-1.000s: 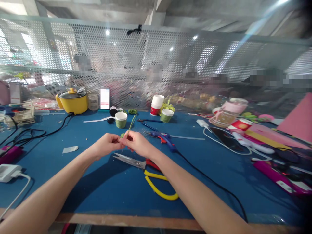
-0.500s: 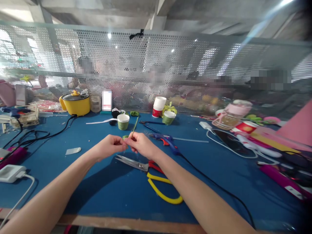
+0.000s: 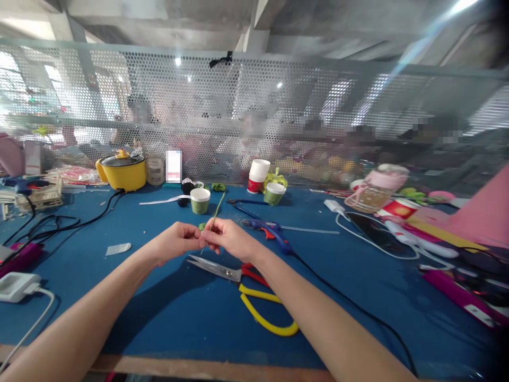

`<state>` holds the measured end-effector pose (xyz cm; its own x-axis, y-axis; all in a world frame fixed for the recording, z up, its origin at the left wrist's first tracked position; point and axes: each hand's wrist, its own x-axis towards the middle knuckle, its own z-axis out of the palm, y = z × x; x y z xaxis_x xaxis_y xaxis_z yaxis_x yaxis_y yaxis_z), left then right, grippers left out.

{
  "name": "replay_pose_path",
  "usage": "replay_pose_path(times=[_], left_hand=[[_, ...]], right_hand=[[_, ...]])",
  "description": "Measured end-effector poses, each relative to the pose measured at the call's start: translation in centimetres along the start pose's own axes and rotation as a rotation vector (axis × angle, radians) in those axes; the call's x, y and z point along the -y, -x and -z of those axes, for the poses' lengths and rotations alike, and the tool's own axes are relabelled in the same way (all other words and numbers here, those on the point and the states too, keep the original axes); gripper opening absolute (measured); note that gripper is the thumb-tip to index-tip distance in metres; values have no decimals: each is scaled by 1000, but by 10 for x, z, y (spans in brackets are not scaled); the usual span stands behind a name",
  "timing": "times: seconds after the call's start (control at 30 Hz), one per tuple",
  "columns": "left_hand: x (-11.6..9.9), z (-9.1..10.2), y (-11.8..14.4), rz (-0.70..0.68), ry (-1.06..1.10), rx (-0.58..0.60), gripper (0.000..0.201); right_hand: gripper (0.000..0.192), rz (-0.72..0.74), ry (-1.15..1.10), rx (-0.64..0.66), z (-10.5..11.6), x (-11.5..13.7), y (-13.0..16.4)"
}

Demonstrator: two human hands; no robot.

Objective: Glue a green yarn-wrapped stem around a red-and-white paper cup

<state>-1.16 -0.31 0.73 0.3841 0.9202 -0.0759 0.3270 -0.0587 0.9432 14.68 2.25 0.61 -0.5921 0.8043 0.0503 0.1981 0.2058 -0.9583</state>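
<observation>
My left hand [image 3: 181, 243] and my right hand [image 3: 228, 236] meet fingertip to fingertip above the blue table. Between them runs a thin green stem [image 3: 219, 206], its upper end sticking up past my right fingers. Both hands are closed in a pinch on it. A small green bit [image 3: 202, 226] shows behind the fingertips; its shape is mostly hidden. Just below lie large scissors [image 3: 222, 269] with one red and one yellow handle, blades pointing left. A green-and-white paper cup [image 3: 200, 201] stands beyond my hands.
Right of my hands lie a blue glue gun [image 3: 274, 233] with its black cord and blue-handled pliers [image 3: 248, 202]. Another green cup [image 3: 274, 194] stands behind. At the left are a yellow pot [image 3: 126, 172] and cables; at the right, a phone [image 3: 369, 231] and a purple power strip [image 3: 457, 297].
The hands stay together in nearly the same place. The green stem leans slightly differently, and less of the small green bit shows. The view has shifted slightly.
</observation>
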Motion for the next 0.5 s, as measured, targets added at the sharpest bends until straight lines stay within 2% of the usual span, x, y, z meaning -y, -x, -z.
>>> replay_pose_path(times=[0.17, 0.5], left_hand=[[-2, -1, 1, -13, -32, -16, 23], [6, -2, -4, -71, -58, -16, 25]], right_hand=[[30, -43, 97, -69, 0, 2, 1], [32, -29, 245, -168, -3, 1, 1]])
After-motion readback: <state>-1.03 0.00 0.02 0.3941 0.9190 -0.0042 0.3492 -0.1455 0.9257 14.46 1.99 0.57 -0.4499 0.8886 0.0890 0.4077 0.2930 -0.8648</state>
